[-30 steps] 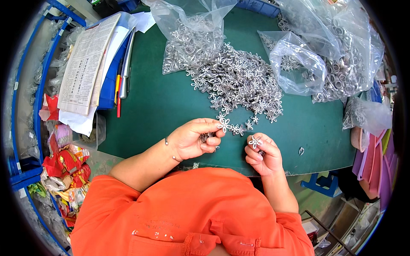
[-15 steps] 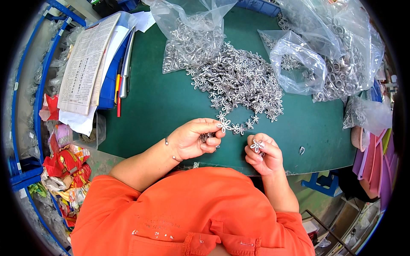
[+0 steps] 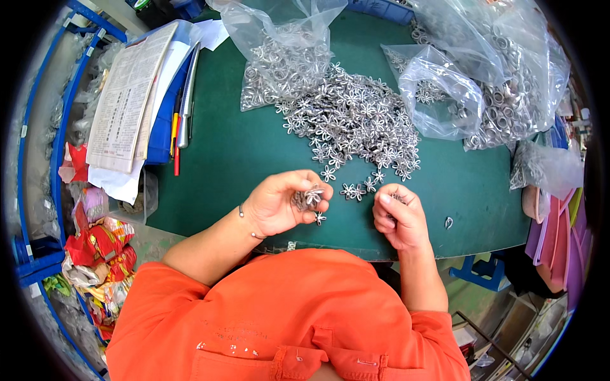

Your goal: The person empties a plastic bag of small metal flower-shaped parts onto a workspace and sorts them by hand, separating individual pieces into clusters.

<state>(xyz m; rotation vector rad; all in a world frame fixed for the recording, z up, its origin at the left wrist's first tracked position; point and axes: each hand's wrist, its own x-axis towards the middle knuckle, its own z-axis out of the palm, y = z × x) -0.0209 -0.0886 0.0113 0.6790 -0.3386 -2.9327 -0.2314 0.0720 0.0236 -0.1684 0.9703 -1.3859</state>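
Head view: the left hand (image 3: 283, 203) cups a small bunch of metal flowers (image 3: 307, 197), fingers curled so none spill. The right hand (image 3: 399, 216) pinches one piece (mostly hidden) by the mat (image 3: 229, 152) edge. The flower pile (image 3: 356, 120) lies just beyond; bare mat opens leftward, bags (image 3: 457, 82) crowd the right.
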